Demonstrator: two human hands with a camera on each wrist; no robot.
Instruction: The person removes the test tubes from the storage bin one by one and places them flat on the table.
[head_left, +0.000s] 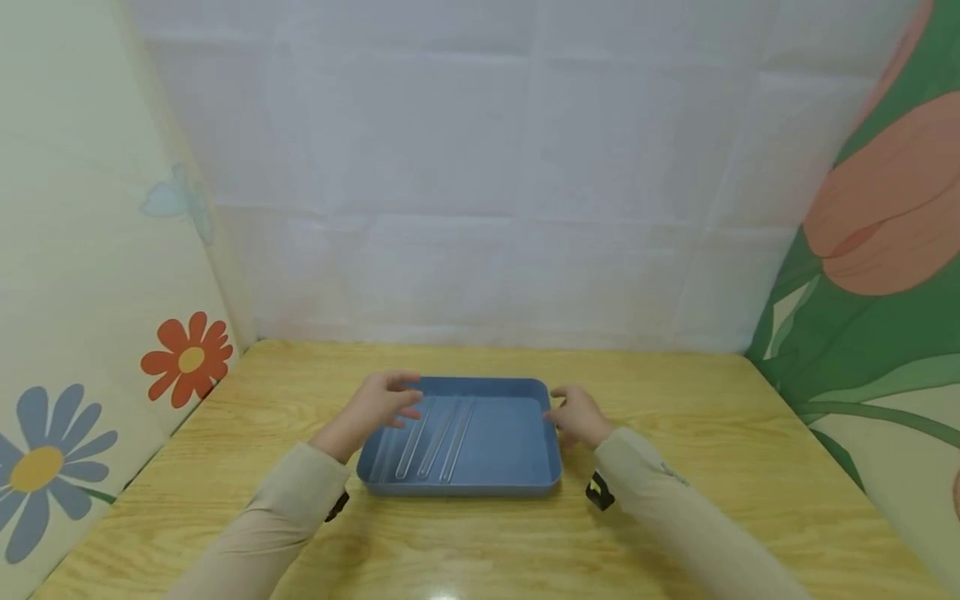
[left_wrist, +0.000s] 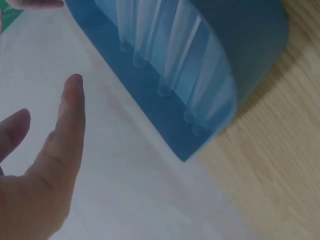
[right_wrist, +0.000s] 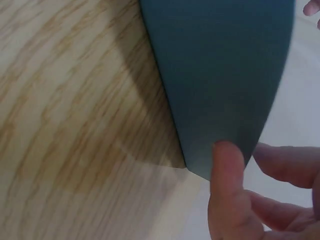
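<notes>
A shallow blue tray (head_left: 506, 442) lies on the table. Several clear test tubes (head_left: 447, 450) lie side by side in its left half, and their rounded ends show in the left wrist view. My left hand (head_left: 382, 404) hovers over the tray's far left corner, fingers loosely spread with nothing between them; in the left wrist view it stands apart from the tray wall. At the tray's right side, my right hand (head_left: 581, 415) pinches the wall, with the thumb (right_wrist: 227, 165) on the outer face and fingers over the rim.
The wood-grain table (head_left: 465, 542) ends at a white sheet (head_left: 480, 208) hung behind it. Walls painted with flowers (head_left: 190, 360) flank both sides. Dark wrist devices (head_left: 600, 492) show beneath the sleeves.
</notes>
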